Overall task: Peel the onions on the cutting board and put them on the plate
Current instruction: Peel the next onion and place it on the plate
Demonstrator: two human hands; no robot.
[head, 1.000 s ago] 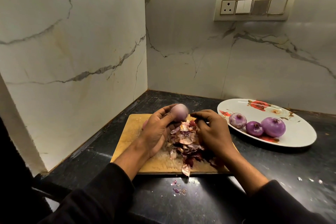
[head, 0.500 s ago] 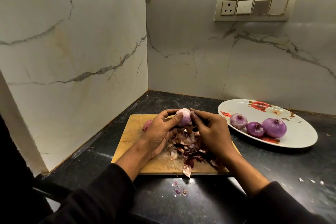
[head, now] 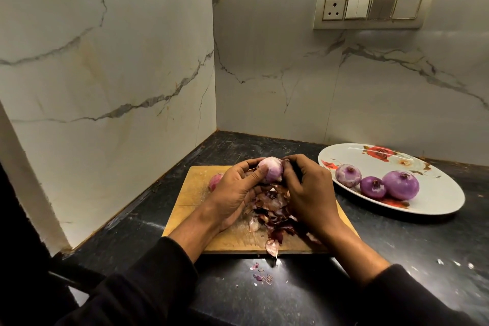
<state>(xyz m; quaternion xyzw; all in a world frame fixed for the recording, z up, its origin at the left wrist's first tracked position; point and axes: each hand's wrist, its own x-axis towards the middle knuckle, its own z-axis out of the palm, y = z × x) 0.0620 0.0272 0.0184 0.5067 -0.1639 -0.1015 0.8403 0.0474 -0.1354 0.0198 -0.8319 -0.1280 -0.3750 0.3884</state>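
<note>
I held a pale purple onion [head: 270,172] up above the far part of the wooden cutting board [head: 195,194], with my left hand [head: 234,193] curled round its left side and thumb pressed on its front. My right hand [head: 307,193] closed against the onion's right side, fingertips pinching at its skin. Under and between my hands lay a heap of onion peels [head: 270,213], dry brown and dark red, spread across the middle of the board toward its near edge, where one pale scrap [head: 272,246] hung over. A few small peel bits [head: 260,274] sat on the black countertop [head: 397,246] just near of the board. Another onion [head: 215,180], reddish, rested on the board to the left, partly hidden behind my left hand. To the right, well apart from the board, the white floral plate [head: 436,206] held three peeled onions [head: 375,182] grouped close together. A switch panel [head: 373,8] was on the far marble wall.
</note>
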